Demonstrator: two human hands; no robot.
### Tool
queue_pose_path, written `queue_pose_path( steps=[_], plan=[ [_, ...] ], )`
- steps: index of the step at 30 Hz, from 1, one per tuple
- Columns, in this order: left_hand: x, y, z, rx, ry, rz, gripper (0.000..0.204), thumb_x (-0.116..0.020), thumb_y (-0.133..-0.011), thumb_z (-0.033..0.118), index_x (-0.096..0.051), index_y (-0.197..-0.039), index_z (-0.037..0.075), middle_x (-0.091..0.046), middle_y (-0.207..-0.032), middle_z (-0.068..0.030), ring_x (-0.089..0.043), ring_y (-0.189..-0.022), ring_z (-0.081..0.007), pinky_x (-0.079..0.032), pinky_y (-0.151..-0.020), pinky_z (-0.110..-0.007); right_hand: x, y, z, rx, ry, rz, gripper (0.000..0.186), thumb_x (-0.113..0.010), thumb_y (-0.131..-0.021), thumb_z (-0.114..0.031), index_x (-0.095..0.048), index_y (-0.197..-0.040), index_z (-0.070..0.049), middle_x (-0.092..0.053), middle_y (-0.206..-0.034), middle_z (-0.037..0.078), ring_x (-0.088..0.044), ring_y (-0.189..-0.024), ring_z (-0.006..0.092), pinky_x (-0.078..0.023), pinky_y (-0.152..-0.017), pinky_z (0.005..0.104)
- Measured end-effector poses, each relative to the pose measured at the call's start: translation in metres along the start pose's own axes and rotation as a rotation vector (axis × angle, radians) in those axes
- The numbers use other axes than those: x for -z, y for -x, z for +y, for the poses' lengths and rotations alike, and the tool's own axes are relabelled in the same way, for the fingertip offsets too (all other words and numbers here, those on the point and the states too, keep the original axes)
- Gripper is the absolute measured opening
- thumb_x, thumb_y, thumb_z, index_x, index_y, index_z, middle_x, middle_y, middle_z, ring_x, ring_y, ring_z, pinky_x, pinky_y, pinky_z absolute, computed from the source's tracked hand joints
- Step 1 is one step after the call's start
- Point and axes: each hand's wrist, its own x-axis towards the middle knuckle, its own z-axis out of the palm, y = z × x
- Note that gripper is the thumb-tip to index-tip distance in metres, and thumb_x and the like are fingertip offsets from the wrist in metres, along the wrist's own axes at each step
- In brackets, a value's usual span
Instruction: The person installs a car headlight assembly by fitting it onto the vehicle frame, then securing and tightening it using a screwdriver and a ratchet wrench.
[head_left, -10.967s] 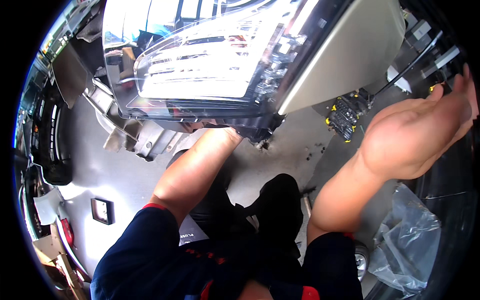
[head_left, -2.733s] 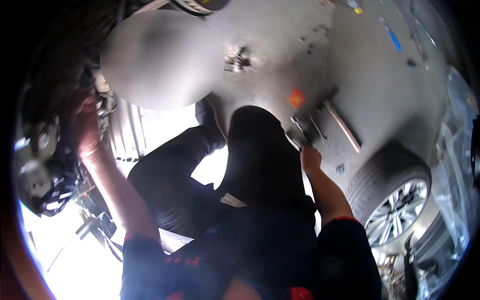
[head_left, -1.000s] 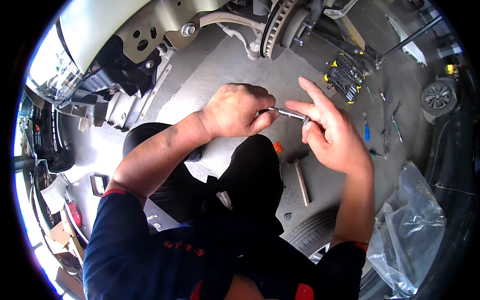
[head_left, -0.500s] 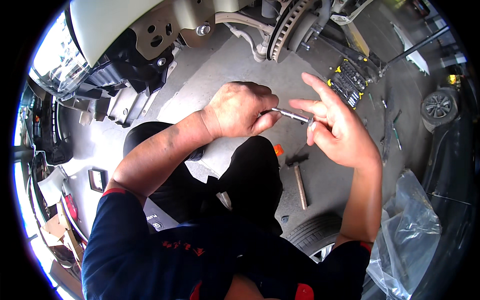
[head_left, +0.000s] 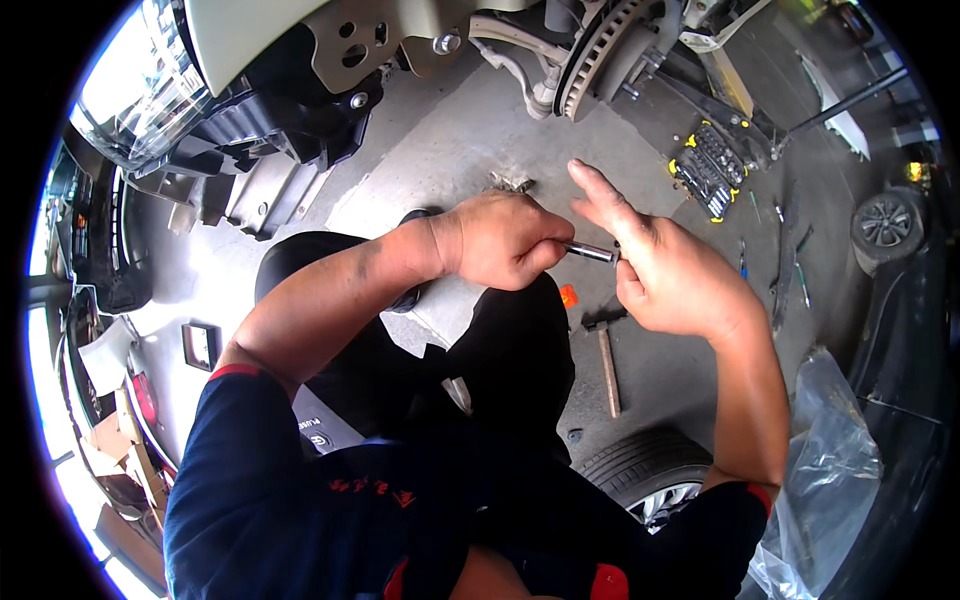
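Observation:
My left hand (head_left: 508,240) is closed in a fist around a short shiny metal rod (head_left: 590,252), whose far part sticks out to the right. The part inside the fist is hidden, so I cannot tell what kind of tool or pin it is. Beside the rod's free end is my right hand (head_left: 668,268), its fingers stretched out and its thumb close to the tip. Whether the thumb touches the rod is hard to make out. Both hands are held above my bent knees, over the floor.
Ahead, a brake disc (head_left: 600,62) hangs on a car's suspension. An open socket set (head_left: 710,168) lies at the far right. A hammer (head_left: 610,372), an orange piece (head_left: 569,295) and a tyre (head_left: 630,465) are near my knee; plastic sheeting (head_left: 825,470) lies beside a dark car.
My left hand has shifted slightly right and less of the rod shows. The right hand has turned, its fingers now closer together. The view has shifted a little.

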Motion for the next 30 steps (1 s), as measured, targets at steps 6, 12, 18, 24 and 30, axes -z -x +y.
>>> queue_pose_path(
  steps=[6,12,18,24,30],
  plan=[
    [-0.001,0.001,-0.002,-0.023,-0.184,0.006,0.019,-0.054,-0.091,0.023,-0.064,-0.093,0.007,-0.068,-0.078,-0.0165,-0.067,-0.079,-0.0401,-0.054,-0.074,-0.052,-0.007,-0.001,-0.004,0.005,-0.066,0.024,0.098,-0.053,-0.081,0.009,-0.014,-0.163,-0.026,-0.066,-0.128,0.023,-0.068,-0.086,0.0444,-0.055,-0.079,0.0503],
    [-0.01,0.003,-0.017,-0.107,-0.003,0.095,0.024,-0.053,-0.092,0.029,-0.067,-0.088,0.009,-0.068,-0.078,-0.0154,-0.067,-0.08,-0.0396,-0.053,-0.077,-0.053,-0.011,-0.003,-0.006,0.092,0.054,0.036,0.098,-0.055,-0.081,0.006,-0.015,-0.164,-0.027,-0.07,-0.104,0.026,-0.067,-0.081,0.0458,-0.053,-0.073,0.0539],
    [-0.018,-0.003,-0.005,0.017,0.042,-0.013,0.034,-0.052,-0.099,0.036,-0.068,-0.107,0.007,-0.071,-0.09,-0.0194,-0.067,-0.089,-0.0403,-0.053,-0.081,-0.05,-0.023,-0.009,0.001,0.098,-0.274,0.07,0.106,-0.054,-0.079,0.01,-0.002,-0.164,-0.026,-0.058,-0.141,0.025,-0.071,-0.08,0.0398,-0.058,-0.078,0.0448],
    [-0.01,-0.005,0.0,0.037,-0.136,0.041,0.029,-0.057,-0.099,0.037,-0.064,-0.097,0.009,-0.068,-0.085,-0.016,-0.067,-0.086,-0.0402,-0.053,-0.076,-0.051,-0.018,-0.009,0.002,-0.091,-0.51,-0.037,0.106,-0.053,-0.079,0.012,-0.002,-0.164,-0.026,-0.055,-0.144,0.025,-0.072,-0.085,0.0388,-0.058,-0.083,0.0444],
    [-0.013,-0.008,0.0,0.029,-0.13,0.039,0.025,-0.062,-0.098,0.035,-0.063,-0.1,0.01,-0.069,-0.086,-0.0142,-0.067,-0.088,-0.0387,-0.053,-0.079,-0.051,-0.036,-0.005,0.011,0.105,-0.125,0.189,0.103,-0.056,-0.081,0.012,-0.008,-0.164,-0.027,-0.058,-0.138,0.028,-0.068,-0.1,0.0467,-0.055,-0.087,0.0511]
  ],
)
